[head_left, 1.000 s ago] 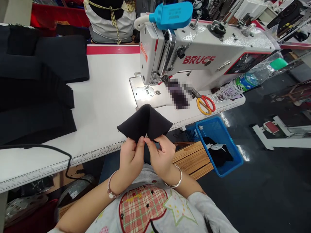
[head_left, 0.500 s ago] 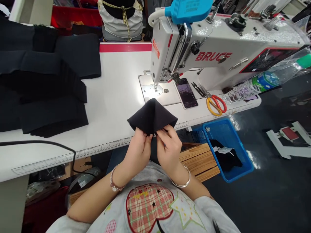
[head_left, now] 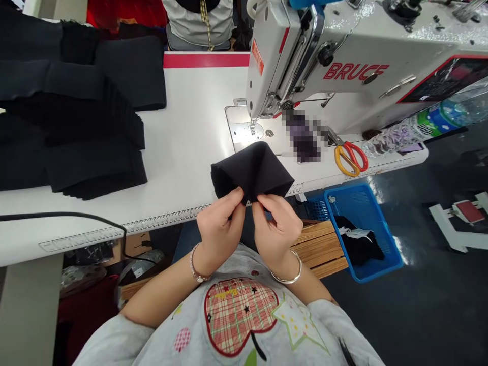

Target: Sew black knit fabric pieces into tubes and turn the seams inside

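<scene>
My left hand [head_left: 220, 230] and my right hand [head_left: 276, 227] pinch the lower edge of a folded piece of black fabric [head_left: 251, 170] from either side. The fabric bulges up in a soft, rounded fold and lies over the front of the white sewing table [head_left: 179, 152]. Its far side sits just in front of the needle plate of a white BRUCE industrial sewing machine [head_left: 343, 76]. My fingertips are close together, and the fabric hides part of them. A stack of folded black fabric [head_left: 76, 117] lies to the left of my hands.
Red-and-yellow-handled scissors [head_left: 351, 157], a blurred phone [head_left: 303, 137] and a plastic bottle [head_left: 415, 132] lie beyond my right hand. A blue basket [head_left: 385, 229] holding black cloth sits on a wooden bench [head_left: 320, 249]. A ruler [head_left: 125, 229] runs along the table edge.
The black fabric has gone from a pointed peak to a flatter, rounded fold. My hands have shifted their grip along its edge. The whole view has moved, with the machine further up and right.
</scene>
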`<move>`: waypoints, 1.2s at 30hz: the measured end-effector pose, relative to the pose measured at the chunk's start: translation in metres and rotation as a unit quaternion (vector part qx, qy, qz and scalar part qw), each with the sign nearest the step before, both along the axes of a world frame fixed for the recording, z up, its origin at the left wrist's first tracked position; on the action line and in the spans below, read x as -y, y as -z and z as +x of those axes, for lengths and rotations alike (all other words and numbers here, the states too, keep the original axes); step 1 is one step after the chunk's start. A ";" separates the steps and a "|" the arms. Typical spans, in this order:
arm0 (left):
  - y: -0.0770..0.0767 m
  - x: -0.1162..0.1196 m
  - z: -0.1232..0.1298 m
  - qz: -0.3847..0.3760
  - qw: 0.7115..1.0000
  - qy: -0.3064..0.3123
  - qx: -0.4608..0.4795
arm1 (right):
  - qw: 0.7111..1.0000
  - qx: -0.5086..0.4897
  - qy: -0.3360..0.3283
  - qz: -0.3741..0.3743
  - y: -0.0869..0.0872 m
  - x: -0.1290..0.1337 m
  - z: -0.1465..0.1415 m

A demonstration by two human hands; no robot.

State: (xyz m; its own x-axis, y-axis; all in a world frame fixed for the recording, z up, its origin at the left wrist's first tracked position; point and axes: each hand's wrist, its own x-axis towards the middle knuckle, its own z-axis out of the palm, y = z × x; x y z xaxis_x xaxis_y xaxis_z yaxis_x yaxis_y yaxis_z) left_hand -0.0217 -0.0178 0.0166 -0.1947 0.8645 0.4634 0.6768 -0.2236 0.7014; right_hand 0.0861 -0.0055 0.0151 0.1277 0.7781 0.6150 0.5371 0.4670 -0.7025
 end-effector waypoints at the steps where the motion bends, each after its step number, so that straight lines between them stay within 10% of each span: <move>1: -0.001 0.000 0.000 0.001 1.000 0.002 -0.003 | 1.000 0.005 0.000 0.007 -0.001 0.000 -0.001; 20: 0.002 0.001 -0.001 0.024 0.997 0.065 0.045 | 0.997 0.041 -0.004 0.065 0.002 0.002 -0.006; 36: 0.017 -0.005 -0.003 0.003 0.887 0.025 0.461 | 0.985 0.132 -0.091 0.063 0.021 0.015 -0.013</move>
